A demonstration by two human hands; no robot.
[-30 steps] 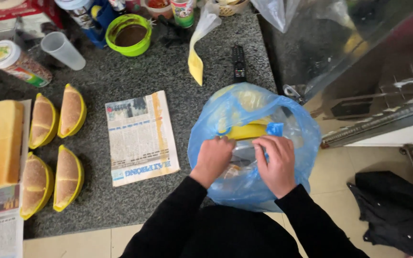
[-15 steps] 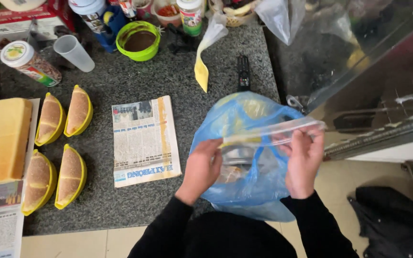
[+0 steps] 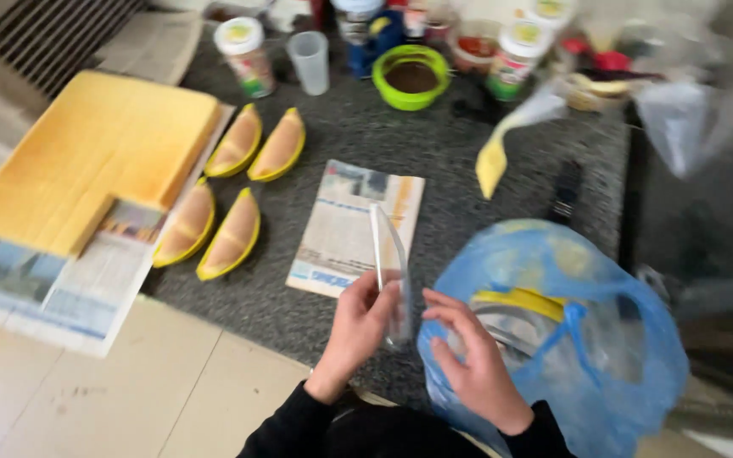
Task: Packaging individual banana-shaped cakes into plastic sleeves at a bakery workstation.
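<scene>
My left hand [image 3: 356, 326] grips a thin clear plastic piece [image 3: 386, 254] and holds it upright over the counter's front edge. The fingertips of my right hand [image 3: 472, 365] pinch its lower end. Just right of both hands sits an open blue plastic bag [image 3: 604, 356] with a yellow-rimmed item [image 3: 519, 301] and more clear plastic inside. A folded newspaper [image 3: 341, 225] lies flat on the counter right behind the clear piece.
On the dark stone counter [image 3: 460, 153] lie several yellow-wrapped cake wedges [image 3: 235, 233], a big yellow sponge slab [image 3: 86, 157] on newspaper, a green bowl [image 3: 411, 78], a clear cup [image 3: 309, 61], jars, a piping bag [image 3: 502, 144] and a black remote-like bar [image 3: 566, 191]. Tiled floor is below.
The clear plastic piece has come out of the blue bag and swung from level to upright, left of the bag. The view shifted left and is blurred.
</scene>
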